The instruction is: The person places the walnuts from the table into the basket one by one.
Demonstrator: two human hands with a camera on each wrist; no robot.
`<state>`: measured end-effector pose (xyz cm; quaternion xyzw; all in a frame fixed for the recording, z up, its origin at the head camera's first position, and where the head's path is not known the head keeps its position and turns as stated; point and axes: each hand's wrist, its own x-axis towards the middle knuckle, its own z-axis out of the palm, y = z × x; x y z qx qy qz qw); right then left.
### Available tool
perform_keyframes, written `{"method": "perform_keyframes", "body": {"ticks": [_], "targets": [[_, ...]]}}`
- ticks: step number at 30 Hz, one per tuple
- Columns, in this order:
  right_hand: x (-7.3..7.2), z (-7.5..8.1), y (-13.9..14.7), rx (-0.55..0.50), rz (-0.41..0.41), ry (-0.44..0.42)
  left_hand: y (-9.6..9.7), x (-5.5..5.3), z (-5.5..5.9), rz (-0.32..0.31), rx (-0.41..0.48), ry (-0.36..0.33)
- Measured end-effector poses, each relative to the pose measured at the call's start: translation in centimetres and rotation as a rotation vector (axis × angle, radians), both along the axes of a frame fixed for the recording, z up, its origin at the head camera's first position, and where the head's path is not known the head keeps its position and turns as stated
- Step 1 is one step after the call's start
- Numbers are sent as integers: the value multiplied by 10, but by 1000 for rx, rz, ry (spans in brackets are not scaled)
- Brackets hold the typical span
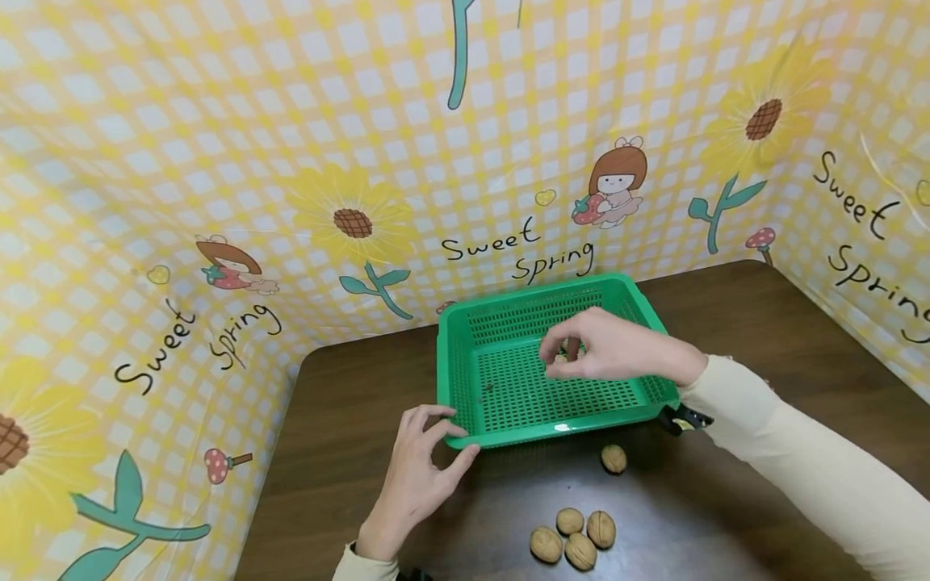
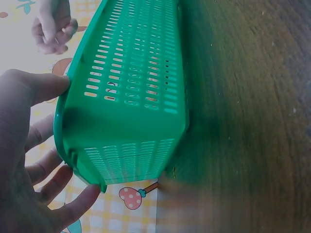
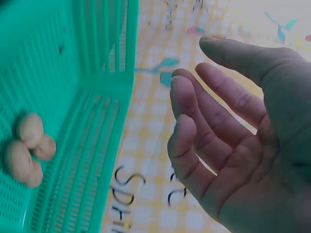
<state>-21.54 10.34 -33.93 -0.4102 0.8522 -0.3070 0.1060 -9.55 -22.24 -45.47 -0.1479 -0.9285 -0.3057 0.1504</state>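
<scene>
A green plastic basket (image 1: 552,432) with slotted walls stands on the table. My left hand (image 1: 417,476) holds its near left corner, thumb on the front rim and fingers over the left side; the left wrist view shows the fingers spread about the corner (image 2: 60,121). Above the inside of the basket hovers my right hand (image 1: 617,347), fingers loosely bent. Nothing lies between those fingers (image 3: 182,92) in the right wrist view. Several walnuts (image 3: 18,160) lie together on the basket floor there; in the head view the right hand mostly hides them.
On the dark wooden table (image 1: 349,387), a single walnut (image 1: 613,459) lies just in front of the basket. Several more walnuts (image 1: 581,551) sit in a cluster nearer to me. A yellow checked cloth (image 1: 407,145) rises behind the table and along its sides.
</scene>
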Motion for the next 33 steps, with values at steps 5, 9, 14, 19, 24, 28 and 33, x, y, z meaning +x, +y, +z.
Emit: {"method": "perform_keyframes", "body": {"ticks": [5, 9, 14, 19, 24, 28, 33], "targets": [[23, -6, -6, -33, 62, 20, 0, 0, 1, 5, 4, 1], [41, -20, -9, -57, 116, -13, 0, 1, 1, 6, 6, -3], [62, -45, -16, -70, 189, -76, 0, 1, 2, 7, 3, 1], [81, -67, -22, -49, 218, -6, -1, 1, 2, 6, 2, 15], [96, -84, -26, -39, 265, 47, -2, 1, 1, 7, -1, 21], [105, -96, -28, -11, 294, 65, -2, 0, 1, 7, 0, 15], [110, -111, -29, -1, 339, 66, 0, 0, 0, 2, 3, 6]]}}
